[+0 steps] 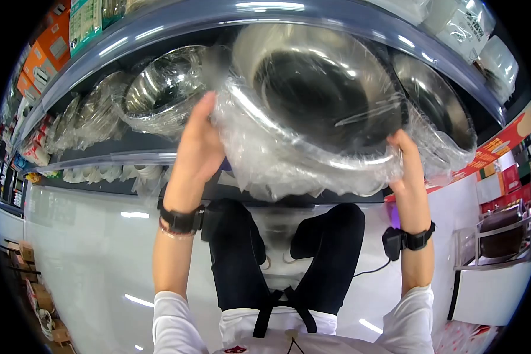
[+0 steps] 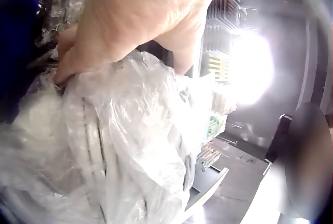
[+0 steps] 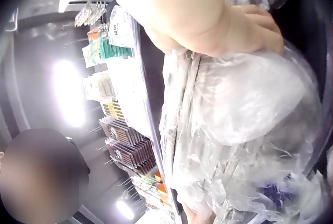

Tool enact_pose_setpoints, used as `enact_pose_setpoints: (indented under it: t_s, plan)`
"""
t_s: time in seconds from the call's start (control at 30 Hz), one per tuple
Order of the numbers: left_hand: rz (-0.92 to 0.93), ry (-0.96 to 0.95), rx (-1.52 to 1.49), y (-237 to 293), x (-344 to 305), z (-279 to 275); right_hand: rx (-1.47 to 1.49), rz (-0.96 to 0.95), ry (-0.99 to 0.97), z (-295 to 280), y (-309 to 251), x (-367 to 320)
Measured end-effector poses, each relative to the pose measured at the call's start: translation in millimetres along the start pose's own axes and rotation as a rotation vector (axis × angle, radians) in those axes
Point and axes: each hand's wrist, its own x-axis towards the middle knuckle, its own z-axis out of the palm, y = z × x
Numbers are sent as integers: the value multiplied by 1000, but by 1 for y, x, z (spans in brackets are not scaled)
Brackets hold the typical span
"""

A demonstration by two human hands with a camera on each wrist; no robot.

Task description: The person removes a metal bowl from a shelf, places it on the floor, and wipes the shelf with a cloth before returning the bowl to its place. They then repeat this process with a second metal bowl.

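Note:
A large stainless-steel basin (image 1: 277, 133) in clear plastic wrap tilts toward me at the shelf front in the head view. My left hand (image 1: 202, 144) grips its left side, thumb up by the rim. On the right side my right hand (image 1: 408, 165) holds the rim, thumb over the edge. In the left wrist view, the left hand (image 2: 135, 21) bends over the crinkled plastic wrap (image 2: 140, 109), its fingertips behind it. The right wrist view has the right hand (image 3: 223, 31) with fingers curled over the wrapped edge, where several rim lines lie close together.
More wrapped metal basins (image 1: 159, 82) line the shelf to the left, and another wrapped basin (image 1: 433, 100) stands close on the right. A shelf edge (image 1: 177, 32) runs overhead. Below it are a lower shelf edge (image 1: 118, 159) and the pale floor (image 1: 94, 236).

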Motion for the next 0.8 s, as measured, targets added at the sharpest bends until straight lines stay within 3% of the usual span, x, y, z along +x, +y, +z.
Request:
enact_pose_setpoints:
  t_s: [0.07, 0.13, 0.2, 0.23, 0.3, 0.37, 0.4, 0.47, 0.6, 0.67, 0.73, 0.8]
  plan:
    - [-165, 56, -374, 15, -10, 10, 10, 22, 11, -10, -1, -16]
    - [-248, 55, -420, 17, -17, 6, -12, 71, 52, -11, -6, -41]
    - [-34, 65, 265, 17, -27, 10, -67, 83, 149, -29, 0, -60]
    - [11, 85, 403, 20, -34, 11, -179, -28, 101, -42, 4, -70]
    - [-58, 157, 468, 24, -64, 6, -289, -138, 62, -58, 4, -92]
    - [-117, 239, 593, 34, -104, -8, -173, 39, 119, -65, -7, -117]
    - [-147, 264, 659, 37, -121, -12, -172, 37, 119, -66, -11, -128]
    - [-203, 316, 763, 42, -154, -17, -285, 41, 162, -67, -19, -150]
    - [-350, 405, 841, 34, -203, -23, -550, 145, 20, -100, -26, -170]
    - [-290, 413, 713, 19, -213, -27, -500, 200, -20, -99, -22, -177]
    - [-211, 429, 740, 9, -212, -27, -533, 66, 8, -72, -17, -181]
    - [-420, 470, -131, 12, -205, 2, -565, 183, -35, -84, -3, -176]
